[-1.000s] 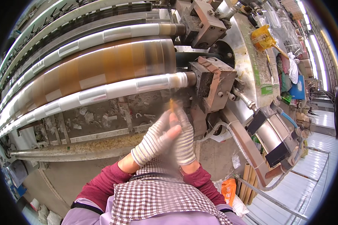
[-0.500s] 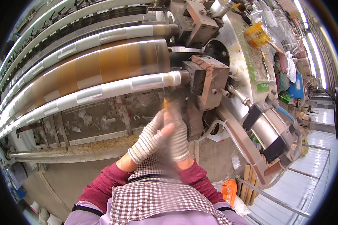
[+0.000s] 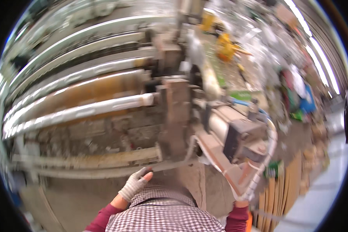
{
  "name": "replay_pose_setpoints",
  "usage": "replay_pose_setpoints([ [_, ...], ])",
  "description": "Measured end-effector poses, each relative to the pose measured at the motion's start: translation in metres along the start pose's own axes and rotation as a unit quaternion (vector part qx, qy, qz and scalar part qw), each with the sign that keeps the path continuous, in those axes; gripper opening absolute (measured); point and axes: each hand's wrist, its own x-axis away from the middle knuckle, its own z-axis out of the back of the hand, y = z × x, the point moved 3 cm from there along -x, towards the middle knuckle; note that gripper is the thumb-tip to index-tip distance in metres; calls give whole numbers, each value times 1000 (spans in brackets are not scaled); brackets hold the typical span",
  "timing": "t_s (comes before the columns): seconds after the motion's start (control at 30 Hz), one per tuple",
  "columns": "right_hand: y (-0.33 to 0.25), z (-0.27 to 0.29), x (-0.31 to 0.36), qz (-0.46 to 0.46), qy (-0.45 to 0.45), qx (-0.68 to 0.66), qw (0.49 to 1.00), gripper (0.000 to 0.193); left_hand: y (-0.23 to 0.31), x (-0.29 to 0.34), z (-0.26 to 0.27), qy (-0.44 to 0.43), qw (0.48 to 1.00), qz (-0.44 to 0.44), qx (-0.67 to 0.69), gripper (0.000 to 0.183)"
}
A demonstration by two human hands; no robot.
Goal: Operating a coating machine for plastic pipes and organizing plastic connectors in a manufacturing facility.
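Note:
My left hand (image 3: 134, 183), in a pale striped glove with bare fingertips, hovers in front of my checked apron (image 3: 164, 210). Its thumb stands apart from the fingers, and I see nothing in it. Close ahead of it runs a pale rail (image 3: 116, 173) along the machine's lower front. My right forearm (image 3: 237, 217) reaches forward at the lower right. There the machine's bracket and a white corrugated hose (image 3: 268, 147) cover the right hand, so its fingers are hidden. Beside that hose sits a metal cylinder with dark end blocks (image 3: 230, 149). The picture is smeared by motion.
Silvery rollers (image 3: 104, 107) and a brown roller (image 3: 100, 89) extend leftward from a metal block (image 3: 177, 98). A yellow container (image 3: 225, 48) stands near heaped clear plastic (image 3: 255, 36). Several brown tubes or boards (image 3: 278, 197) lean at the right.
My hands have parted: the left drew back, the right went right behind the bracket. The view swung rightward. A small yellow tip seen at the fingers earlier no longer shows.

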Motion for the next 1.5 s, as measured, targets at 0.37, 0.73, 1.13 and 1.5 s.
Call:
replay_pose_setpoints([
  [0.37,29,-82,-198,164,-110,-55,979,44,-15,110,-40,101,995,2,-4,46],
  [0.73,96,-115,-25,66,49,77,994,43,-137,267,65,299,930,16,212,42],
  [1.13,-29,-370,453,279,-707,211,615,40,-262,489,306,520,832,-49,186,37],
  [1.5,-384,-538,709,441,-792,95,412,38,-337,616,505,615,778,-16,126,41],
])
